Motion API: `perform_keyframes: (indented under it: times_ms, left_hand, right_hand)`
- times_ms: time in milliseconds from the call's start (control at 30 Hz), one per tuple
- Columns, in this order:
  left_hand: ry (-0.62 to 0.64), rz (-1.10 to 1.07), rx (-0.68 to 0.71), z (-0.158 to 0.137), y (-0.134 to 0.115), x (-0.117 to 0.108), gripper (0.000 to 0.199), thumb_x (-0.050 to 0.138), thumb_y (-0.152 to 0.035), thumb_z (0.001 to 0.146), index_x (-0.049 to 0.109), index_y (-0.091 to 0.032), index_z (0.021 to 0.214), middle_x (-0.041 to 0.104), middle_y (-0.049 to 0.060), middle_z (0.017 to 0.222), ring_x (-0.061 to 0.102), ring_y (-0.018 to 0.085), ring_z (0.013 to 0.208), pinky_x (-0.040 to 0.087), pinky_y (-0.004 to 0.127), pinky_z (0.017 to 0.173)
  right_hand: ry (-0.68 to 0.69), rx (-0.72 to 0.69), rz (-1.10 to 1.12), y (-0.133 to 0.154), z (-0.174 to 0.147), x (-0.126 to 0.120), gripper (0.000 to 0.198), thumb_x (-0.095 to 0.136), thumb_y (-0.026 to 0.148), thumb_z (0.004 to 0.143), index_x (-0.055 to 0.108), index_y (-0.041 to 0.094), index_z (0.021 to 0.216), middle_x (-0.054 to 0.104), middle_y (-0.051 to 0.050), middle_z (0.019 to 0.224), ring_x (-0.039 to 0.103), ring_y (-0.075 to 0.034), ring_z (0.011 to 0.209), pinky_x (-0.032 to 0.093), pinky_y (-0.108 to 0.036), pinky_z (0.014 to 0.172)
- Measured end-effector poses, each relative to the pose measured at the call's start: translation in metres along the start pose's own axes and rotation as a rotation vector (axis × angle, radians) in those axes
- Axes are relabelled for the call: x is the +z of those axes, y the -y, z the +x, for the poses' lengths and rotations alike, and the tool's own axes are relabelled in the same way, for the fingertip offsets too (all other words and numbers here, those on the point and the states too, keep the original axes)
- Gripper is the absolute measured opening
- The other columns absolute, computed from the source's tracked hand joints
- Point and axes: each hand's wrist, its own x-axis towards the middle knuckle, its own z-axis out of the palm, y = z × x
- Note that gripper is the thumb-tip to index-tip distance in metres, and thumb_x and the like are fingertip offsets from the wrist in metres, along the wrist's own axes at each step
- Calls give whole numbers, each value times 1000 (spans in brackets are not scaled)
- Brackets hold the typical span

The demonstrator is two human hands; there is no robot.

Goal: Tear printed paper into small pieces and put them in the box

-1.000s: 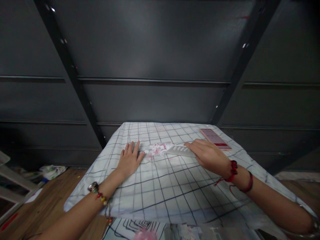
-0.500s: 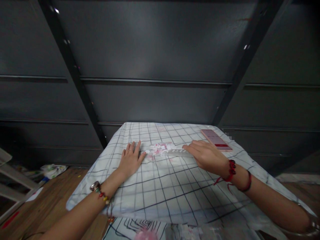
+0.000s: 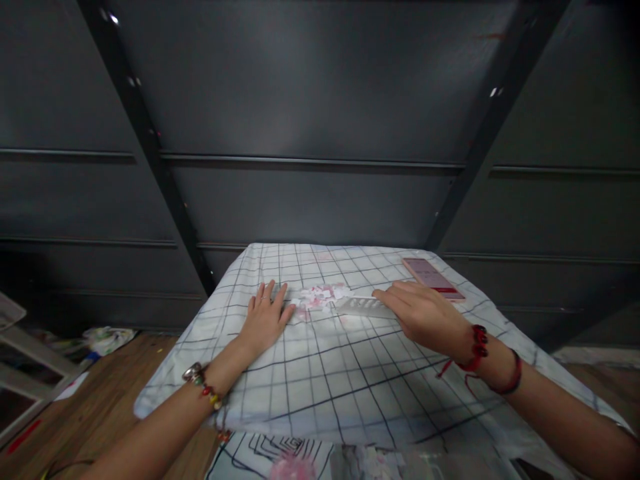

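Note:
On the checked cloth lies a clear plastic packet (image 3: 367,306) with a grey, white-marked strip, its right end pinched by my right hand (image 3: 425,317). Small pink and white paper-like pieces (image 3: 317,297) show at the packet's left part; whether all are inside it I cannot tell. My left hand (image 3: 267,319) rests flat on the cloth with its fingers spread, the thumb close to the left end of those pieces.
A white checked cloth (image 3: 320,373) covers the table. Behind my right hand lies a pink-edged phone (image 3: 430,277). Near me are a fluffy pink thing (image 3: 293,467) and a clear plastic container or bag (image 3: 390,463). A dark panelled wall (image 3: 315,200) stands behind the table.
My right hand has shifted slightly to the right, and more of the packet's grey strip shows. My left hand stays flat, a touch further right.

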Motion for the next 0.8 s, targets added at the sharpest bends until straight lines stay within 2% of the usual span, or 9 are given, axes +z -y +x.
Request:
perform_keyframes:
  times_ms: [200,333,433,567,700,800]
  left_hand:
    - [8,-17,4,0,2,0,53,29,-45,92,32,-15,135,27,15,142,19,34,130,24,46,100]
    - [15,-36,-3,-1,4,1,55,28,-47,91,30,-14,136,26,15,142,20,35,130,24,47,100]
    - [24,-40,2,-2,6,1,57,29,-47,91,29,-13,137,26,16,142,19,35,130,23,47,101]
    - [19,-41,11,-2,9,1,58,29,-47,91,27,-13,138,28,15,142,19,33,130,22,46,102]
    - [12,-26,-21,0,14,0,58,28,-46,91,27,-9,137,30,18,140,19,32,131,21,46,102]
    - [15,5,-64,0,17,0,60,27,-47,91,29,-8,137,32,18,139,20,33,130,19,45,103]
  right_hand:
    - [124,84,48,12,-4,-9,34,39,-2,68,59,13,91,58,-4,67,51,-14,63,40,-26,60]
    - [90,230,-99,19,-8,-14,29,38,-1,70,59,10,88,61,-8,70,54,-17,65,42,-29,62]
    - [113,313,-158,28,-8,-15,29,39,-2,67,59,10,85,62,-10,70,55,-18,63,43,-29,59]
    - [97,289,-142,47,6,-16,30,39,-2,63,59,12,80,63,-8,66,56,-16,59,43,-26,55]
    - [19,231,-116,62,26,-16,35,40,-1,60,61,9,86,64,-8,67,57,-16,60,43,-25,54]
    - [28,217,-87,63,39,-13,35,40,0,62,61,9,89,65,-9,70,57,-17,62,42,-26,54]
